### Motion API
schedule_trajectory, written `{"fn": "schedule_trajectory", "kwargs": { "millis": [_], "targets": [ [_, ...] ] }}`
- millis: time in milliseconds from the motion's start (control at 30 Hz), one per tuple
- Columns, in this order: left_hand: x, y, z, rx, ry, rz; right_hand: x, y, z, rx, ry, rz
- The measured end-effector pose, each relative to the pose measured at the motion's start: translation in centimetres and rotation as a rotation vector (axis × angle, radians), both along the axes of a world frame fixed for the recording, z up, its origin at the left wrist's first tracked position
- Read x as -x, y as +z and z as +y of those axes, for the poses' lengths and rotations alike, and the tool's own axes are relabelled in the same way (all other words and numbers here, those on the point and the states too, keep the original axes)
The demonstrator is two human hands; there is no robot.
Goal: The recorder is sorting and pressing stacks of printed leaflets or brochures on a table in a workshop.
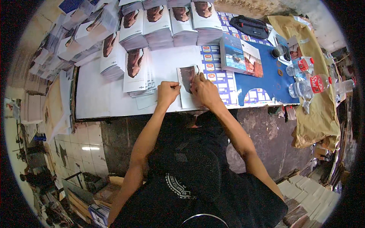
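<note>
In front of me on the table lies a white booklet with a dark brown picture on its cover. My right hand is on its right side, fingers bent and gripping near the upper right edge. Beside the left edge is my left hand, its fingers curled closed; whatever is in them, if anything, is hidden. To the left, a fanned pile of matching booklets lies with some pale sheets showing under it.
Tall stacks of the same booklets line the back and left. Right of my hands are thick books with blue and red covers, a black pouch, plastic bottles and brown paper hanging over the table's edge.
</note>
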State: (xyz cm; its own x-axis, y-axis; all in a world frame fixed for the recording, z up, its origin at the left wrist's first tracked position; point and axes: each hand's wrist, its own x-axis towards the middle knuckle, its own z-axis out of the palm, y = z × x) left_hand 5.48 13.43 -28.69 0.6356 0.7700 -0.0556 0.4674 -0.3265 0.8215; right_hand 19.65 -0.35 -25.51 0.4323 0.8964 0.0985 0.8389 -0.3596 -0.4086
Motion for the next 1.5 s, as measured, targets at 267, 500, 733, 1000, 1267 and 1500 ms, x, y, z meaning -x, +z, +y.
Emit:
{"fn": "schedule_trajectory", "kwargs": {
  "millis": [267, 500, 733, 1000, 1267, 1500],
  "targets": [
    [-0.2, 0.6, -0.1, -0.033, -0.013, 0.045, -0.3, -0.2, 0.2, 0.026, 0.002, -0.018],
    [-0.2, 1.4, -0.6, -0.111, 0.012, 0.065, -0.1, 0.8, 0.4, 0.068, 0.009, 0.029],
    [-0.3, 2.5, -1.1, -0.068, -0.005, 0.053, -0.3, 0.0, 0.5, 0.043, 0.015, -0.037],
    [-1.1, 2.9, -1.5, -0.139, -0.071, 0.091, -0.1, 0.0, 0.4, 0.070, 0.000, -0.049],
    [-1.2, 2.6, -0.8, -0.130, -0.147, 0.152, -1.5, 2.8, -2.2, -0.509, -0.211, 0.237],
    [-1.1, 2.5, -1.0, -0.139, -0.180, 0.127, -0.6, -0.4, -6.0, -0.789, -0.305, 0.699]
  ]
}}
